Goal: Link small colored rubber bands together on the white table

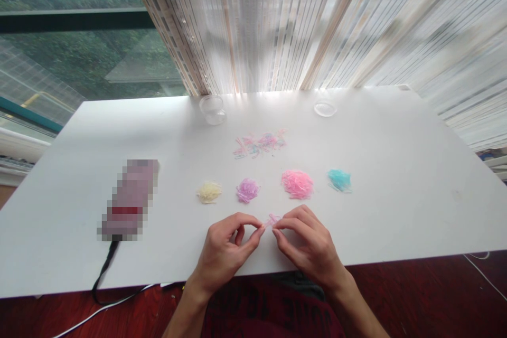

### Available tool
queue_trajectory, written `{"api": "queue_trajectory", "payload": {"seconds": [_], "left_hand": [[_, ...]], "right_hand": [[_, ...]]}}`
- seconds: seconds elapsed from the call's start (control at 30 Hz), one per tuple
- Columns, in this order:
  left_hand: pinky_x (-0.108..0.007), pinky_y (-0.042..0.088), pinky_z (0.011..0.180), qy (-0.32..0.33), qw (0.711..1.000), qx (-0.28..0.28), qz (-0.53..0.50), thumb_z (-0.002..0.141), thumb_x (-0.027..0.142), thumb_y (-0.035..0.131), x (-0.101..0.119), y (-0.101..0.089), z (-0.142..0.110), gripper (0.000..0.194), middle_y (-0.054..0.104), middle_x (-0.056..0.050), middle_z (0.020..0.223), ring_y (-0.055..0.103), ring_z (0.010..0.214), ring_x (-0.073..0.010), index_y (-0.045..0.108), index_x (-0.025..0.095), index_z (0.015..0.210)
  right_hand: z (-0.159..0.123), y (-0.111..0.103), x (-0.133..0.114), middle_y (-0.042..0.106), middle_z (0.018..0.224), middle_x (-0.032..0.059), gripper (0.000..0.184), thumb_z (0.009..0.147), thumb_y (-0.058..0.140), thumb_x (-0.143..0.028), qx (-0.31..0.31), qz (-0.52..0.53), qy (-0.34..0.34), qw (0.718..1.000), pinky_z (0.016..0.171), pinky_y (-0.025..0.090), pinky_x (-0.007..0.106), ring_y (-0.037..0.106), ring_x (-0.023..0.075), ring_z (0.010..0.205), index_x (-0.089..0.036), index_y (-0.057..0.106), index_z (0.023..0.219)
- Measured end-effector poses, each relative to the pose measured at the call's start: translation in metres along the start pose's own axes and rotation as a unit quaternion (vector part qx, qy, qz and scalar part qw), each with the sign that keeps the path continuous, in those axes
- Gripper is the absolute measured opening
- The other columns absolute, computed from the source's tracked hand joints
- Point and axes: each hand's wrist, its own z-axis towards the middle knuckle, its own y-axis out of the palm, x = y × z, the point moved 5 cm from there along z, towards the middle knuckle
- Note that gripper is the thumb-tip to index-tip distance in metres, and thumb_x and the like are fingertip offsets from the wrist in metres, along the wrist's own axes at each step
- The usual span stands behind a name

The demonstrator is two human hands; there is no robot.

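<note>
Pale pink strands (272, 218) sit between the two hands on my feed, near the front edge of the white table (400, 195). The left hand (227, 245) has its thumb and forefinger pressed together, and I read that as a pinch on one end of the strands. The right hand (312, 240) brings thumb and forefinger close together at the other side, fingertips against the strands; from my angle I cannot tell whether they grip one or only touch.

Just beyond the fingers I count four piles in a loose row: a yellow pile (209, 191) at the left, then a purple pile (247, 190), a larger pink pile (297, 184) and a teal pile (339, 180). Farther back I see a mixed scatter (260, 144) of pink, lilac and bluish bits. Behind it, a clear tub (212, 108) stands toward the left and a clear lid-like disc (325, 109) lies toward the right, both near the striped curtain (261, 26). Well off to the left I have a blurred-out device (132, 195), joined to a black cable (106, 266).
</note>
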Motion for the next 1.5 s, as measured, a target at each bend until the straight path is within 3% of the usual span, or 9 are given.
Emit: {"api": "queue_trajectory", "payload": {"seconds": [0.27, 0.5, 0.63, 0.83, 1.1, 1.3, 1.5], "left_hand": [[-0.019, 0.043, 0.054, 0.009, 0.998, 0.002, 0.056, 0.095, 0.024, 0.071, -0.001, -0.003, -0.003, 0.005, 0.071, 0.001, 0.076, 0.050, 0.057, -0.0092, 0.075, 0.021, 0.096], [-0.020, 0.045, 0.057, 0.029, 0.981, 0.083, 0.175, 0.096, 0.022, 0.068, 0.011, -0.036, 0.016, 0.007, 0.073, 0.003, 0.077, 0.049, 0.053, -0.0088, 0.075, 0.022, 0.097], [-0.023, 0.044, 0.059, 0.053, 0.957, 0.080, 0.274, 0.098, 0.027, 0.065, 0.013, -0.046, 0.030, 0.011, 0.074, 0.002, 0.082, 0.050, 0.053, -0.0101, 0.074, 0.022, 0.099], [-0.024, 0.040, 0.056, 0.074, 0.932, 0.048, 0.352, 0.101, 0.027, 0.059, 0.011, -0.039, 0.041, 0.017, 0.074, 0.001, 0.079, 0.057, 0.055, -0.0120, 0.076, 0.022, 0.101], [-0.025, 0.047, 0.064, 0.110, 0.931, 0.094, 0.336, 0.102, 0.025, 0.061, 0.017, -0.037, 0.029, 0.015, 0.078, -0.001, 0.092, 0.056, 0.056, -0.0114, 0.072, 0.020, 0.110], [-0.025, 0.054, 0.069, 0.119, 0.947, -0.031, 0.297, 0.103, 0.029, 0.058, 0.018, -0.006, 0.008, 0.016, 0.076, -0.003, 0.096, 0.072, 0.079, -0.0165, 0.070, 0.020, 0.109], [-0.024, 0.051, 0.066, 0.135, 0.944, -0.034, 0.298, 0.104, 0.026, 0.057, 0.013, 0.012, 0.002, 0.017, 0.072, -0.002, 0.091, 0.070, 0.073, -0.0148, 0.073, 0.022, 0.101]], "right_hand": [[-0.001, 0.001, 0.001, 0.067, 0.086, 0.0040, 0.011, 0.095, 0.067, -0.012, 0.002, -0.001, -0.003, 1.000, 0.070, 0.055, 0.032, 0.061, 0.0189, 0.081, -0.021, 0.070, 0.101], [0.001, -0.004, -0.001, 0.067, 0.083, 0.0035, 0.013, 0.095, 0.065, -0.010, 0.024, -0.002, 0.008, 1.000, 0.069, 0.056, 0.032, 0.062, 0.0188, 0.079, -0.022, 0.070, 0.098], [0.001, -0.004, 0.000, 0.067, 0.084, 0.0038, 0.014, 0.096, 0.064, -0.010, 0.024, 0.000, 0.011, 1.000, 0.068, 0.056, 0.033, 0.063, 0.0191, 0.080, -0.023, 0.070, 0.099], [-0.001, -0.004, 0.001, 0.066, 0.085, 0.0037, 0.013, 0.096, 0.065, -0.010, 0.020, 0.006, 0.016, 1.000, 0.069, 0.057, 0.032, 0.063, 0.0182, 0.080, -0.022, 0.069, 0.100], [0.001, -0.005, 0.001, 0.067, 0.086, 0.0038, 0.016, 0.096, 0.064, -0.009, 0.038, -0.009, 0.024, 0.999, 0.070, 0.057, 0.032, 0.064, 0.0186, 0.081, -0.022, 0.069, 0.102], [0.001, -0.004, 0.005, 0.067, 0.089, 0.0046, 0.022, 0.095, 0.059, -0.006, 0.054, -0.051, 0.040, 0.996, 0.075, 0.057, 0.036, 0.064, 0.0213, 0.085, -0.023, 0.068, 0.106], [0.000, 0.003, 0.006, 0.067, 0.092, 0.0067, 0.019, 0.096, 0.060, -0.009, 0.036, -0.104, 0.047, 0.993, 0.081, 0.056, 0.041, 0.062, 0.0244, 0.090, -0.022, 0.068, 0.109]]}}
